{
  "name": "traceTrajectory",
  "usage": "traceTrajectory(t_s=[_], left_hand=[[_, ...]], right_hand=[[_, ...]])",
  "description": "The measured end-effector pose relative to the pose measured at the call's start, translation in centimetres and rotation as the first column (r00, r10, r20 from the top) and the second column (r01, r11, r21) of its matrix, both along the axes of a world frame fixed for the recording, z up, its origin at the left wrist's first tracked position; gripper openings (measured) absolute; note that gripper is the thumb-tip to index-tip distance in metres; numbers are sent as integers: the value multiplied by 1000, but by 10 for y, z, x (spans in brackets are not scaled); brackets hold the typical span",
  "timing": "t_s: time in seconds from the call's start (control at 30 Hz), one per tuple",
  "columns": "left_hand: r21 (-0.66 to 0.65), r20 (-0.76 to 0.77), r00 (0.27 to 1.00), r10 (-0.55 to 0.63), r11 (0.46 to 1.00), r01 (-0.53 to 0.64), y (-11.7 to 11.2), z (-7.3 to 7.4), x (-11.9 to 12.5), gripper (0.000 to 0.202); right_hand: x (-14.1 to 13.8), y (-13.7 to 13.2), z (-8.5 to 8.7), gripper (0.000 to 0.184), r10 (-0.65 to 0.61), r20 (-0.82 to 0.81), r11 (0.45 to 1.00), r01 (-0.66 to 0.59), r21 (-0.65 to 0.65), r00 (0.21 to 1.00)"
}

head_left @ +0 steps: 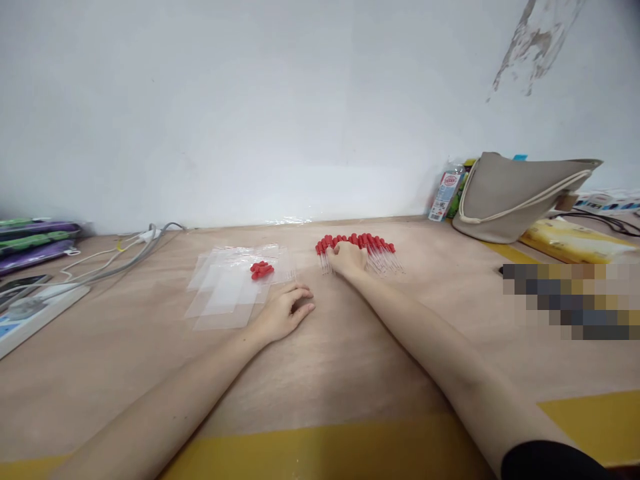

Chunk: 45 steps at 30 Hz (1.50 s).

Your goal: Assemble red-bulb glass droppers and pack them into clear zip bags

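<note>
So, from the head view, the right hand (347,259) is curled over the red-capped droppers (379,252) at 12 o'clock, grip unclear, while the left hand (283,312) lies loose and empty at 4 o'clock from the clear bags (225,288).

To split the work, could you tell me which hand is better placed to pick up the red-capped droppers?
Right, probably: the right hand rests on the red-capped droppers, while the left hand lies apart from them, beside the clear bags.
</note>
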<state>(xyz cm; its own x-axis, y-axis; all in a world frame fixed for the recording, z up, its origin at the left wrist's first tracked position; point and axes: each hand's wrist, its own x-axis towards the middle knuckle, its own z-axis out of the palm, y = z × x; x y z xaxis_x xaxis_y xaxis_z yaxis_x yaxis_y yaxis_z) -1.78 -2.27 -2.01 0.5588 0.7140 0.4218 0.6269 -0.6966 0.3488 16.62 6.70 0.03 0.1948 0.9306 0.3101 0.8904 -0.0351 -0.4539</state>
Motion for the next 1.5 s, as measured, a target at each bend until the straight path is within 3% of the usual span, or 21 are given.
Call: traceTrajectory(t_s=[0.4, 0.57, 0.67, 0.8, 0.93, 1.0, 1.07, 1.2, 1.5], left_hand=[[-10, 3, 1000, -17, 1000, 17, -2, 3, 1, 17], [-7, 4, 1000, -28, 1000, 28, -1, 2, 1, 17], [-5, -6, 1000, -2, 1000, 1, -2, 1, 2, 16], [106, 27, 985, 173, 979, -175, 3, 1, -3, 14], [268, 84, 912, 401, 873, -409, 27, 3, -26, 20], [253, 63, 865, 498, 831, -496, 43, 5, -41, 28], [170, 21, 835, 549, 822, -544, 57, 6, -55, 37], [24, -55, 873, 485, 875, -484, 70, 5, -68, 36], [47, -36, 918, 395, 918, -394, 70, 3, -45, 31]], right_hand=[[-9, 8, -12, 39, -2, 51, 1000, 3, -19, 999], [-28, -2, -10, 28, 160, 112, 985, -166, 46, 981], [-48, -4, -8, 29, 242, 171, 969, -246, -2, 955], [-65, -3, -7, 29, 261, 191, 961, -236, -146, 946], [-67, -4, -5, 25, 256, 200, 959, -222, -177, 946], [-64, -7, -4, 23, 256, 214, 958, -218, -186, 943], [-61, -10, -1, 22, 268, 231, 955, -226, -193, 935], [-53, -22, 2, 23, 302, 271, 948, -258, -185, 914], [-16, -55, -6, 25, 367, 338, 930, -342, -132, 867]])
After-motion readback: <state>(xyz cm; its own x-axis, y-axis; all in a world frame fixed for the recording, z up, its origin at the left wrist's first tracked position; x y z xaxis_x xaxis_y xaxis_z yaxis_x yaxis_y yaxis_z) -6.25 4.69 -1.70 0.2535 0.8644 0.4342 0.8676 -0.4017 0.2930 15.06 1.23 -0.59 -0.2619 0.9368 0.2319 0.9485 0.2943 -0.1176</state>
